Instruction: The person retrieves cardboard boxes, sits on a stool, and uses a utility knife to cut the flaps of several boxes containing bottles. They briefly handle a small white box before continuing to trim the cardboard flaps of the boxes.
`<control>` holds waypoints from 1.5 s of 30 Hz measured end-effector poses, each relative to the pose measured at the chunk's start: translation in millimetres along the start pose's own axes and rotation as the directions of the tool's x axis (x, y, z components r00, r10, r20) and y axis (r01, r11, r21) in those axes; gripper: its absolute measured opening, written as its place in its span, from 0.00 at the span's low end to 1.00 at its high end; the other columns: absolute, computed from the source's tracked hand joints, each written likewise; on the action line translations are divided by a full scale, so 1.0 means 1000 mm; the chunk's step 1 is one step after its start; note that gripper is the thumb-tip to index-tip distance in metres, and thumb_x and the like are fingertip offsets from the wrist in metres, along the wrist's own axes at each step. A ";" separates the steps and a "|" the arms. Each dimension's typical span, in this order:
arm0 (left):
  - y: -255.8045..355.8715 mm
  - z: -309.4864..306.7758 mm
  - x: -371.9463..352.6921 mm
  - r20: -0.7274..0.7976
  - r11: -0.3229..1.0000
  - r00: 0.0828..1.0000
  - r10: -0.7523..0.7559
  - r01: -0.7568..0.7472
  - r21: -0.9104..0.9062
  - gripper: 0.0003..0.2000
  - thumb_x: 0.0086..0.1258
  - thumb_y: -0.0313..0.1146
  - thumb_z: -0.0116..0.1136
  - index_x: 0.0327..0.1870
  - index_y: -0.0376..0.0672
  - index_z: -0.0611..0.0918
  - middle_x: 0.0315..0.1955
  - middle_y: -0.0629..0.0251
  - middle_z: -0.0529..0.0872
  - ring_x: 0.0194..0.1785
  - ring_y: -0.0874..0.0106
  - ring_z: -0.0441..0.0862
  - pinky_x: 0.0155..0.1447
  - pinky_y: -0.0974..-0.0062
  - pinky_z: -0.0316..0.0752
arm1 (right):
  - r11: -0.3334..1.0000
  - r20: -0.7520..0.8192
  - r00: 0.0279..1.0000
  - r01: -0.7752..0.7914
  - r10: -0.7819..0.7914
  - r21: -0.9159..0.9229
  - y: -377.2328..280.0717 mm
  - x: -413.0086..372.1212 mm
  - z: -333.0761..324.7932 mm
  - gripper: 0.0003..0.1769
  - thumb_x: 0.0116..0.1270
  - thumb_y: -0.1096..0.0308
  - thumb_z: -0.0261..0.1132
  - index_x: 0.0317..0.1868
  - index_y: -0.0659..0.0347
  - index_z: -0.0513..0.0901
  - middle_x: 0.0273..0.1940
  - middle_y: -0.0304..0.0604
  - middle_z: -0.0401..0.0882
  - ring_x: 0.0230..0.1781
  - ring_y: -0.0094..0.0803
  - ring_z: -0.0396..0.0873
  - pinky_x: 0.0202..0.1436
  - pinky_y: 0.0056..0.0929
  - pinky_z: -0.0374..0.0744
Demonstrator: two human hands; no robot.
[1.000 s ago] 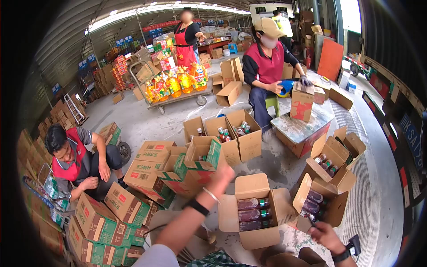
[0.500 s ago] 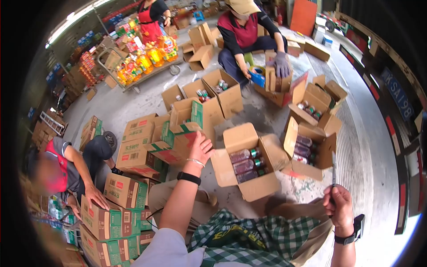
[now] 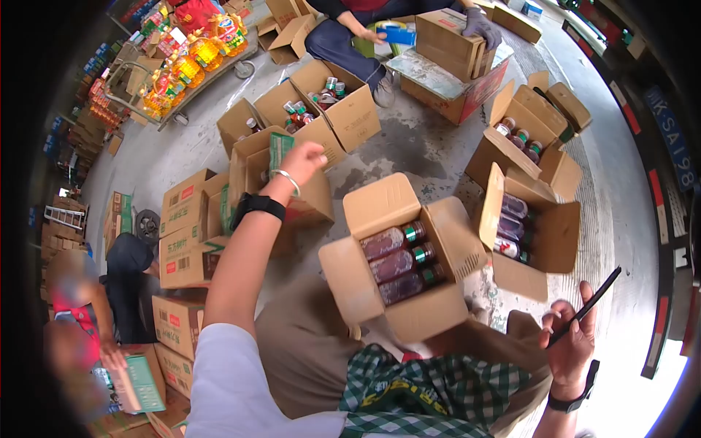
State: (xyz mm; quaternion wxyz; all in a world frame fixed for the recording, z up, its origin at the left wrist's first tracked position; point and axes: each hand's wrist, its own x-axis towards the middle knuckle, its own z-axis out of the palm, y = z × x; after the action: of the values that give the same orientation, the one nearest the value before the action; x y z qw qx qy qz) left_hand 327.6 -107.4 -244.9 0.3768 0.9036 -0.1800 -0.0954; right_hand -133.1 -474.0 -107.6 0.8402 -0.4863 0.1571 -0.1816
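Observation:
My left hand [image 3: 301, 162] is over the near right edge of an open carton with a green flap [image 3: 281, 150]. Its fingers are curled in, and I cannot tell what they hold. A slim black utility knife [image 3: 586, 310] is in my right hand [image 3: 569, 342], slanting up to the right with one finger raised. Between my knees stands an open carton [image 3: 426, 321], flaps folded out, holding dark purple drink bottles [image 3: 394, 266] with green-banded necks. Another open carton of bottles [image 3: 544, 248] is just above my right hand.
More open cartons of bottles [image 3: 354, 117] stand ahead and at the right [image 3: 478, 157]. Closed cartons [image 3: 182, 252] are stacked at my left, beside a person handling a green-sided carton [image 3: 146, 383]. Opposite, a gloved person holds a carton [image 3: 449, 47]. A cart [image 3: 212, 80] carries oil bottles.
The view has tipped downward. My left hand's fingers have gone from spread to curled, by the green-flapped carton. The knife has swung from upright to a rightward slant. The person at left has shifted a carton.

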 end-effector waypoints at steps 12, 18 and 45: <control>-0.108 0.248 0.080 0.368 0.873 0.920 -0.133 -0.067 0.484 0.21 0.56 0.43 0.70 0.49 0.46 0.82 0.47 0.58 0.82 0.55 0.58 0.77 0.56 0.62 0.74 | 0.869 -0.187 0.917 -0.396 0.353 -0.299 0.042 0.105 -0.033 0.26 0.72 0.66 0.59 0.65 0.71 0.66 0.29 0.39 0.74 0.18 0.20 0.61 0.20 0.17 0.62; -0.094 0.268 0.037 0.469 0.753 0.868 -0.162 -0.198 0.627 0.36 0.44 0.49 0.76 0.55 0.44 0.74 0.49 0.59 0.75 0.54 0.58 0.73 0.55 0.61 0.70 | 0.867 -0.309 0.897 -0.406 0.317 -0.289 0.049 0.113 -0.037 0.24 0.72 0.65 0.60 0.62 0.71 0.68 0.29 0.40 0.74 0.19 0.21 0.62 0.22 0.18 0.63; -0.017 0.087 -0.215 0.538 0.644 0.743 0.397 0.191 -0.740 0.41 0.69 0.47 0.57 0.74 0.31 0.51 0.73 0.40 0.50 0.72 0.50 0.59 0.72 0.64 0.61 | 0.071 -0.017 0.989 -0.028 0.149 -0.997 0.137 0.131 0.051 0.28 0.68 0.76 0.47 0.69 0.70 0.64 0.61 0.55 0.73 0.47 0.30 0.68 0.47 0.25 0.66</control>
State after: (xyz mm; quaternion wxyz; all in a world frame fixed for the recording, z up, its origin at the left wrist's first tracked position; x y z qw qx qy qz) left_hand 108.4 -67.2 -309.8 0.6341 0.5528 -0.2993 -0.4503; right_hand 25.9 -431.7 -213.9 0.3014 -0.9242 0.2300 0.0468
